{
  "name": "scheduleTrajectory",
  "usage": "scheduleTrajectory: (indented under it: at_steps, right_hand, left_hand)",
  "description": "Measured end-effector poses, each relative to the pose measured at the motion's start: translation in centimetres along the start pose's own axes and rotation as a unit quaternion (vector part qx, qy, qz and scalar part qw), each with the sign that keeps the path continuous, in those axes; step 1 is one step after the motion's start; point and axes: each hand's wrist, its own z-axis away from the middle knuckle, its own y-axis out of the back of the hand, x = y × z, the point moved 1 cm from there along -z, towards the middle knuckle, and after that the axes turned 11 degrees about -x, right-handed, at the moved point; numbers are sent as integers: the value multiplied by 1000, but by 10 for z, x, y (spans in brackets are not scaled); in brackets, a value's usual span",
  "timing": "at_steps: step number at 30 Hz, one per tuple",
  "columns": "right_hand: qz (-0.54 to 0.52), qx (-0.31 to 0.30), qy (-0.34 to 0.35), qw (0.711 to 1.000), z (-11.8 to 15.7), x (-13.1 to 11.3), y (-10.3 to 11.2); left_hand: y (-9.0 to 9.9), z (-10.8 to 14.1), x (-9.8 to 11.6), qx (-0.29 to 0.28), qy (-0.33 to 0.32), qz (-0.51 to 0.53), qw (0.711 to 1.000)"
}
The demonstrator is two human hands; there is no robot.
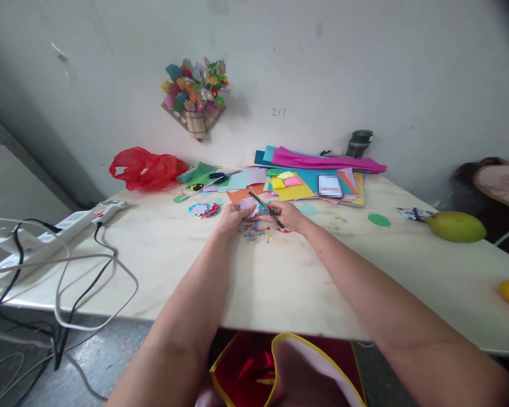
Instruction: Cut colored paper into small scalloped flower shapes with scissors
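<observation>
Lilac paper (248, 207), one piece, small: located at the middle of the pale tabletop (254, 282), between my two hands, above scattered clippings (257, 233).

Left hand (236, 216): narrow pinch, thumb and fingers on the lilac paper.
Right hand (289, 216): closed about the handles of the dark scissors (263, 203), blades angled towards the paper. How far the blades stand apart, I cannot tell.

Handling notes, my judgement: feed the edge by turning the paper with the left, keeping the scissors fairly steady; use short snips, and hold the left fingertips clear of the blade line. A light pinch should avoid creasing.

Nearby: stacked scalloped cutouts (203, 210), to the left.

Writing: wall mark (279, 112), handwritten, reads "Z17" or "217". Screen of the phone-like device (331, 186): blurred, unreadable. Printed packet (413, 214) beside the green fruit (457, 226): lettering too small. Brands: none legible.
</observation>
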Motion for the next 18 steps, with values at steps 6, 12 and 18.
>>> scheduleTrajectory:
  at_steps: [6, 12, 18]
  right_hand:
    - [142, -23, -54, 988, 6, -6, 5]
    - [208, -38, -86, 974, 12, -20, 10]
    - [255, -32, -82, 963, 14, -25, 11]
  left_hand:
    - [-3, 3, 3, 0, 3, 11, 1000]
    - [-2, 3, 3, 11, -10, 3, 1000]
    - [-2, 3, 4, 9, -5, 3, 1000]
